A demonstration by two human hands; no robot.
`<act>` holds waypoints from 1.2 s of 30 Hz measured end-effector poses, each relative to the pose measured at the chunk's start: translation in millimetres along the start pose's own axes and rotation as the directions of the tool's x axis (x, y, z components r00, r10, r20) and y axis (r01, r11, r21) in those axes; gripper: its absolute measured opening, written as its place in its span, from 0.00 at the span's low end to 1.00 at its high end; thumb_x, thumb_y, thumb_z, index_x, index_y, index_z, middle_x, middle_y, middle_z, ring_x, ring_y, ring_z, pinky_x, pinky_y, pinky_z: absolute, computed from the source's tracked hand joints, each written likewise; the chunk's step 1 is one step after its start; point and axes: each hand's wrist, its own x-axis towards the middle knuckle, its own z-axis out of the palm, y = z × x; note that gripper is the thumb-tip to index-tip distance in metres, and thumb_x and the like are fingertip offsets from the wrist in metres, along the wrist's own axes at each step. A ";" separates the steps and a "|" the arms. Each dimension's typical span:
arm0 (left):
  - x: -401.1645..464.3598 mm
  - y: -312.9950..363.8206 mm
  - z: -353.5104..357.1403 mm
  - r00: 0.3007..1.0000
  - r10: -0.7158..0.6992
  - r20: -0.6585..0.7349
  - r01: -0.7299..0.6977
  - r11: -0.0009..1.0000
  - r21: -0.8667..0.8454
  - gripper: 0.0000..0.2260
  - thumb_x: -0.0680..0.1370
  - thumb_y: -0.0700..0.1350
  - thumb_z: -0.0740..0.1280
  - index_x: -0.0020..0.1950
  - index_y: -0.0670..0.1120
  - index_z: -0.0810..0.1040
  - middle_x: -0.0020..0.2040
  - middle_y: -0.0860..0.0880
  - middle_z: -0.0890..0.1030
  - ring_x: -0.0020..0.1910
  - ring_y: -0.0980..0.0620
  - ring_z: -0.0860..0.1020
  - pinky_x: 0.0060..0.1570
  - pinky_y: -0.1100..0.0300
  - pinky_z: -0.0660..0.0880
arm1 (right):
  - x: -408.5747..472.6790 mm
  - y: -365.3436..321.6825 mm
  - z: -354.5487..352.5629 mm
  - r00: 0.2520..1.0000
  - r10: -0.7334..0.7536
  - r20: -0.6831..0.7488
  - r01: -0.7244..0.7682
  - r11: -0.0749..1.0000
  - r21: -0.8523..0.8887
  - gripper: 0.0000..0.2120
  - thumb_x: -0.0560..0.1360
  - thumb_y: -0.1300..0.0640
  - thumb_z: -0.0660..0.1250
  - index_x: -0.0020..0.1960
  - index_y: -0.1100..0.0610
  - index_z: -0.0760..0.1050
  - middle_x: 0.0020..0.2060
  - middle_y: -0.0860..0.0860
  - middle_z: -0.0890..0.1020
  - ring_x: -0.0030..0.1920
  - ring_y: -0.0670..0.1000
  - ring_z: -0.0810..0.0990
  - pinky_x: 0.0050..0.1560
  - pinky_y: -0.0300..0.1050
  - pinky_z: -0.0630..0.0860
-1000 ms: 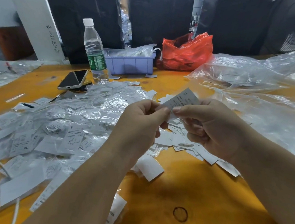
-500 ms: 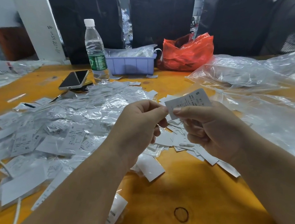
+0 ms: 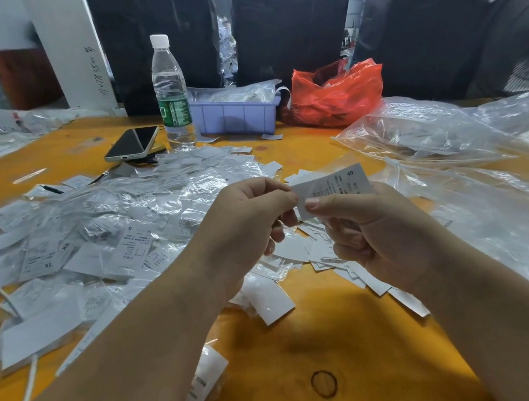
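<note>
Far left, a heap of labels [image 3: 96, 234] and crinkled clear sleeves sprawls across the orange table [image 3: 356, 350], with a phone [image 3: 133, 144] and a water bottle [image 3: 170, 98] just behind it. Moving in, here's the left hand [image 3: 245, 227], fingers curled, thumb and forefinger pinching the near left corner of a single label [image 3: 337, 184]. That label is up in the air over the middle of the table, above a scatter of loose slips, its "S" end tilted up and away to the right. And the right hand [image 3: 377, 237] has it too, thumb pressed on the lower edge, fingers curled underneath. So both hands are closed on the one slip.

By the look of it, this is featherweight stuff. It seems thin and limp, likely to crease if squeezed mid-sheet, and slick enough to slide between dry fingertips. Best purchase, I'd say, is right at a corner or short edge, just where the pinches sit now.

For room, bare table shows below the wrists, and that's the easiest landing spot. The left side is crowded by the heap. On the right, big clear bags [image 3: 452, 136] billow close to the right forearm and could snag. At the back, a blue tray [image 3: 235, 115] and a red bag [image 3: 331, 95] close things off.
</note>
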 end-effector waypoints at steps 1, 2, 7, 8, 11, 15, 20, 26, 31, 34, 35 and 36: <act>-0.2 -0.2 0.0 1.000 0.004 0.005 -0.004 1.000 0.000 0.04 0.78 0.38 0.65 0.45 0.43 0.79 0.29 0.50 0.78 0.26 0.55 0.71 0.25 0.64 0.68 | 0.2 0.2 -0.3 1.000 0.002 0.004 -0.002 1.000 -0.001 0.09 0.75 0.62 0.68 0.53 0.65 0.75 0.21 0.47 0.65 0.20 0.43 0.60 0.21 0.34 0.60; -0.1 -0.4 0.3 1.000 0.007 0.005 -0.007 1.000 -0.001 0.05 0.78 0.37 0.65 0.44 0.43 0.79 0.30 0.50 0.78 0.26 0.55 0.71 0.25 0.63 0.68 | 0.4 0.4 -0.4 1.000 0.003 0.003 -0.003 1.000 0.000 0.09 0.75 0.62 0.68 0.53 0.65 0.75 0.21 0.47 0.65 0.20 0.43 0.60 0.21 0.34 0.60; 1.4 -2.3 2.1 1.000 -0.028 -0.014 0.027 0.996 -0.086 0.05 0.78 0.37 0.64 0.44 0.42 0.78 0.31 0.48 0.80 0.26 0.54 0.71 0.24 0.63 0.69 | 1.6 2.1 0.2 1.000 -0.017 -0.015 0.017 1.000 0.023 0.04 0.73 0.62 0.69 0.46 0.62 0.76 0.23 0.49 0.65 0.20 0.43 0.60 0.20 0.35 0.59; 1.6 -2.8 2.7 0.999 -0.043 -0.011 0.042 0.992 -0.118 0.05 0.78 0.37 0.64 0.45 0.41 0.79 0.32 0.48 0.80 0.27 0.55 0.71 0.24 0.63 0.69 | 1.8 2.3 0.7 1.000 -0.021 -0.009 0.022 1.000 0.023 0.04 0.73 0.62 0.69 0.45 0.62 0.76 0.22 0.49 0.65 0.19 0.43 0.60 0.20 0.35 0.59; 2.5 -3.6 3.8 0.996 -0.088 0.008 0.088 0.976 -0.198 0.07 0.77 0.39 0.63 0.50 0.40 0.80 0.32 0.48 0.79 0.27 0.56 0.71 0.25 0.64 0.69 | 2.9 2.8 1.9 1.000 -0.027 0.002 0.027 1.000 0.014 0.07 0.72 0.60 0.70 0.46 0.63 0.78 0.21 0.48 0.65 0.19 0.43 0.60 0.20 0.35 0.59; 2.8 -4.6 3.4 0.994 -0.095 0.044 0.100 0.988 -0.114 0.09 0.78 0.44 0.64 0.53 0.41 0.80 0.31 0.51 0.77 0.27 0.56 0.70 0.25 0.64 0.67 | 3.8 4.7 0.8 1.000 -0.012 -0.010 0.012 1.000 -0.019 0.09 0.74 0.61 0.69 0.51 0.65 0.78 0.20 0.47 0.65 0.19 0.44 0.60 0.20 0.35 0.60; 6.1 -2.7 -6.4 0.994 -0.060 -0.096 0.068 0.995 0.078 0.06 0.77 0.44 0.68 0.47 0.43 0.82 0.26 0.56 0.74 0.26 0.57 0.67 0.26 0.64 0.66 | 3.9 0.7 -3.1 1.000 0.010 -0.009 -0.010 0.998 -0.064 0.08 0.72 0.62 0.71 0.50 0.64 0.81 0.22 0.48 0.69 0.20 0.44 0.60 0.20 0.35 0.59; 12.2 -3.7 -24.7 0.928 0.153 -0.339 0.034 0.873 0.486 0.07 0.74 0.46 0.67 0.40 0.44 0.80 0.33 0.49 0.80 0.32 0.51 0.74 0.31 0.57 0.72 | 4.2 0.7 -10.7 0.942 -0.296 -0.160 0.152 0.798 -0.583 0.02 0.72 0.56 0.73 0.41 0.52 0.82 0.35 0.41 0.82 0.33 0.35 0.77 0.34 0.32 0.70; 13.5 -9.8 -28.9 0.844 0.381 -0.377 0.027 0.672 0.740 0.04 0.73 0.46 0.69 0.38 0.49 0.76 0.34 0.52 0.77 0.35 0.54 0.75 0.31 0.61 0.67 | 5.0 9.4 -7.1 0.946 -0.309 -0.099 0.121 0.617 -0.778 0.03 0.74 0.58 0.71 0.43 0.52 0.82 0.41 0.44 0.83 0.44 0.43 0.80 0.39 0.33 0.74; 13.4 -12.6 -27.8 0.857 0.413 -0.309 -0.001 0.599 0.801 0.04 0.72 0.45 0.71 0.41 0.51 0.77 0.34 0.54 0.76 0.36 0.54 0.75 0.31 0.61 0.66 | 5.4 12.7 -5.7 0.960 -0.271 -0.071 0.102 0.573 -0.813 0.02 0.74 0.56 0.71 0.45 0.51 0.82 0.42 0.43 0.81 0.43 0.42 0.79 0.39 0.35 0.73; 13.2 -13.1 -26.6 0.874 0.400 -0.276 -0.013 0.588 0.808 0.04 0.72 0.45 0.72 0.41 0.51 0.77 0.34 0.55 0.76 0.36 0.54 0.75 0.31 0.61 0.66 | 5.4 13.6 -5.2 0.964 -0.258 -0.064 0.098 0.567 -0.818 0.02 0.73 0.55 0.71 0.45 0.50 0.82 0.41 0.43 0.80 0.42 0.41 0.78 0.38 0.36 0.72; 12.9 -13.4 -25.4 0.895 0.373 -0.246 -0.022 0.587 0.809 0.05 0.72 0.46 0.72 0.41 0.53 0.77 0.34 0.55 0.75 0.36 0.54 0.75 0.32 0.61 0.66 | 5.4 14.6 -4.5 0.969 -0.242 -0.056 0.093 0.563 -0.821 0.03 0.73 0.54 0.72 0.47 0.49 0.82 0.39 0.41 0.78 0.41 0.41 0.78 0.37 0.36 0.71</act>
